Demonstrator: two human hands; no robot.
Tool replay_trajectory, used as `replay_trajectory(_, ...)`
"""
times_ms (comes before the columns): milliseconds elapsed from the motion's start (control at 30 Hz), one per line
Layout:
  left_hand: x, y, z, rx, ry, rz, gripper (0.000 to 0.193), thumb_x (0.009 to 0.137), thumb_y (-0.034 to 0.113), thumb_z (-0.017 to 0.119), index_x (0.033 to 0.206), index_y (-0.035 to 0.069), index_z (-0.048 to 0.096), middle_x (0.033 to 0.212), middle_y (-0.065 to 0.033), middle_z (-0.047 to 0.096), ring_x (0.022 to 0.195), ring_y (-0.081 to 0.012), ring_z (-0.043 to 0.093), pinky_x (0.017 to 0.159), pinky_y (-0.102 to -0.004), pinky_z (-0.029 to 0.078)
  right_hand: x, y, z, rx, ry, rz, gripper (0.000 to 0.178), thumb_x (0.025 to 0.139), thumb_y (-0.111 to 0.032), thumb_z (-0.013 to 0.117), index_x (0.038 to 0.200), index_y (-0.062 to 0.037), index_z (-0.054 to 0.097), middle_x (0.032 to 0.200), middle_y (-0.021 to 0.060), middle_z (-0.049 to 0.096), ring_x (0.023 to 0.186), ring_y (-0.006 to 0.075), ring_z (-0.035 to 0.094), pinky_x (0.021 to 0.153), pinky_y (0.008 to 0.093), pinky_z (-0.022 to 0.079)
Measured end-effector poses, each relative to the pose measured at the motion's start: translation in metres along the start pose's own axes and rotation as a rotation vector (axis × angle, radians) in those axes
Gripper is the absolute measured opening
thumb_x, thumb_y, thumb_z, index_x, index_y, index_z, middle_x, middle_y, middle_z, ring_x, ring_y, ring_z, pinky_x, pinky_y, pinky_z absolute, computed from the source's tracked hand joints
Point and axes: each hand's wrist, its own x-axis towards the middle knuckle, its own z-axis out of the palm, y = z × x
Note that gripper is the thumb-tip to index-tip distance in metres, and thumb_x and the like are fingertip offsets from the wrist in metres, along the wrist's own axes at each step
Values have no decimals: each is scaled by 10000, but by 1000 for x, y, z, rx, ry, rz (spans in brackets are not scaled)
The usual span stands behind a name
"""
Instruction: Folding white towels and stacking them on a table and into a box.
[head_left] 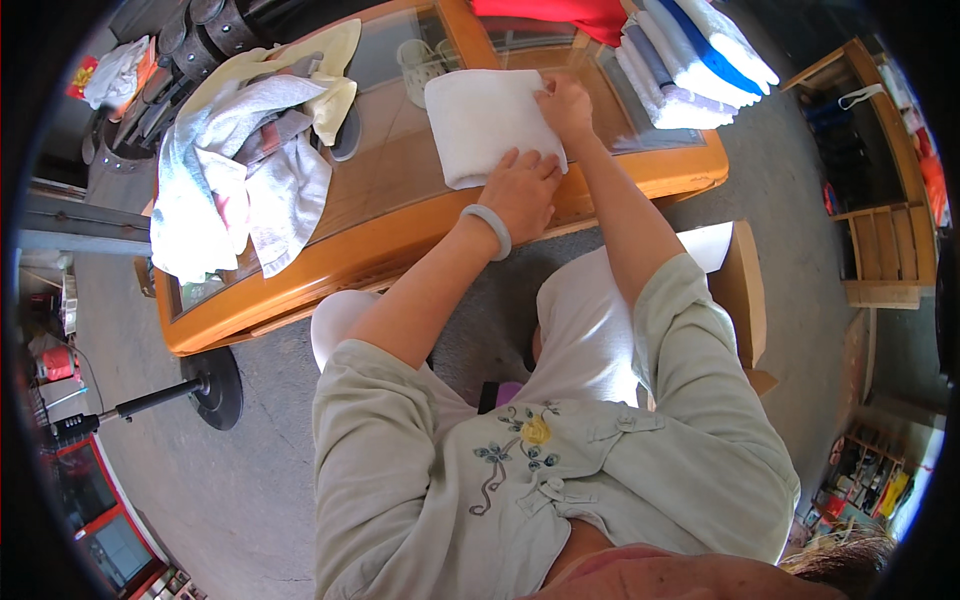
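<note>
A white folded towel (492,125) lies on the glass top of a wooden-framed table in front of me. My left hand (522,190), with a pale bangle on its wrist, rests on the towel's near right corner, its fingers laid out over the cloth. Closed on the right edge of the same towel is my right hand (567,108), fingers curled in at the fold; its fingertips are partly hidden.
Loose, crumpled towels (245,165) heap on the table's left end. A stack of folded towels (685,65) stands at the far right, near red cloth (560,14). A cardboard box (745,300) is beside my right leg. A round black stand base (215,388) sits on the floor at left.
</note>
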Motion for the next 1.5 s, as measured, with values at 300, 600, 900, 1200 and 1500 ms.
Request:
replay_trajectory(300,2,5,0,11,32,30,464,761,190,637,1183,20,550,1236,-88,515,1212,-249,409,1068,-438,276,-4,5,33,-289,-80,-470,591,932,-469,365,1336,-40,415,1430,165,353,1349,320,283,1111,434,206)
replay_trajectory(600,-22,-3,4,-205,259,26,320,718,74,630,1031,27,587,1106,-148,528,1100,-321,456,951,-457,368,-13,-8,30,-454,-80,-462,655,939,-525,313,1383,-44,352,1467,146,300,1378,291,232,1132,424,164)
replay_trajectory(900,-50,-32,-14,47,640,-295,471,680,51,648,1132,25,515,1145,-190,467,1042,-379,454,895,-465,373,-18,-12,28,-483,-53,-477,629,952,-500,304,1371,-35,368,1454,142,326,1373,282,247,1124,434,184)
replay_trajectory(1200,-53,-52,-10,193,531,-236,355,675,71,648,1021,68,569,1095,-140,494,1026,-323,486,878,-443,376,-16,-8,29,-524,-75,-455,653,948,-529,281,1397,-58,337,1479,109,295,1385,254,225,1137,411,157)
replay_trajectory(1500,-58,-39,-21,133,478,-174,252,656,19,600,902,62,625,952,-111,541,949,-287,513,826,-417,392,-18,-8,25,-528,-40,-468,633,946,-516,306,1377,-57,361,1456,121,328,1369,265,256,1125,428,185)
